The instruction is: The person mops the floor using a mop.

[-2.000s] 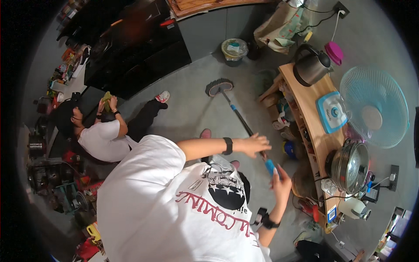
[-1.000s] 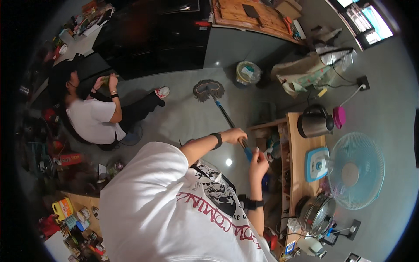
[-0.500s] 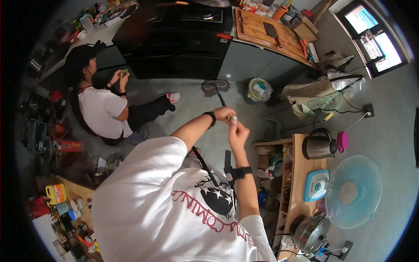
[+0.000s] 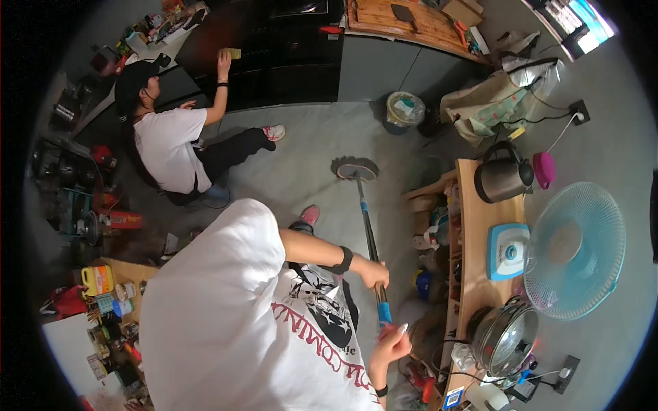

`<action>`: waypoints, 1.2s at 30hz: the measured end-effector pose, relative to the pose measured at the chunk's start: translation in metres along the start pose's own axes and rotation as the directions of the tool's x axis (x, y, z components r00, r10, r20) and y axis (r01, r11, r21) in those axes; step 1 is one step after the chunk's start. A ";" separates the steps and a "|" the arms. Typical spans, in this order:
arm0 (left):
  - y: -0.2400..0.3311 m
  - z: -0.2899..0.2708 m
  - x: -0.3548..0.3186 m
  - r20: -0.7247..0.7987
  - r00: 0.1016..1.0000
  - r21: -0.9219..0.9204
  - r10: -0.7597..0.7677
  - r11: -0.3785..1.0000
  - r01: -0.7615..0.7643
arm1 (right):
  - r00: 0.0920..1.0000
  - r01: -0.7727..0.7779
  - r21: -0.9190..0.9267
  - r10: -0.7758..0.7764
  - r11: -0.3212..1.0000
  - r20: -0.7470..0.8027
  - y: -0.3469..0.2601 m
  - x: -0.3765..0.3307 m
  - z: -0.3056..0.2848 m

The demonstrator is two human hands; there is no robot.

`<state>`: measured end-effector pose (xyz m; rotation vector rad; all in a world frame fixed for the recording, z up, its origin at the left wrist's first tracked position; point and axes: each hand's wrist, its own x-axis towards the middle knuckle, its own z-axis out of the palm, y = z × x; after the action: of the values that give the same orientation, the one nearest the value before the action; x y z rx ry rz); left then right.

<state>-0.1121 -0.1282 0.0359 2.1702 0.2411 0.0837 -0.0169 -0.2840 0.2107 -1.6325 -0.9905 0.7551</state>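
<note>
A mop with a dark pole (image 4: pixel 368 226), marked with blue sections, slants across the floor in front of me. Its grey mop head (image 4: pixel 354 171) rests on the floor beyond my feet. Midway to the near end, my left hand (image 4: pixel 373 274) is closed around the pole, a black band on the wrist. My right hand (image 4: pixel 393 344) grips the top end close to my body, lower and to the right of the left one, its thumb along the end.
To the left, a co-worker (image 4: pixel 171 147) sits low, wiping a black appliance front (image 4: pixel 274 68) with a yellowish cloth (image 4: pixel 233 53). A lined bin (image 4: pixel 404 109) stands by the grey cabinets. At right, a wooden shelf (image 4: pixel 473 226) carries a kettle (image 4: pixel 504 171) beside a blue fan (image 4: pixel 574 250).
Both hands have drawn back toward my body, pulling the mop head nearer, away from the cabinets. The co-worker's hand has risen to the black front. My view has shifted somewhat.
</note>
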 end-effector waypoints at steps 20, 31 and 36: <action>0.225 -0.292 -0.284 -0.917 0.041 0.291 0.396 0.597 0.747 | 0.864 0.129 0.168 -0.193 0.977 0.465 0.020 0.203 0.200; 0.156 -0.279 -0.285 -0.977 0.087 0.195 0.196 0.644 0.740 | 0.969 0.245 -0.129 -0.237 0.961 0.072 0.015 0.289 0.294; 0.180 -0.302 -0.267 -0.930 0.079 0.325 0.359 0.704 0.632 | 0.965 0.091 -0.319 -0.005 0.943 0.262 0.105 0.288 0.271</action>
<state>-0.3931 -0.0401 0.3648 2.3323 1.6006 1.7639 -0.0914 0.0787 0.0370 -1.8162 -1.4000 0.8149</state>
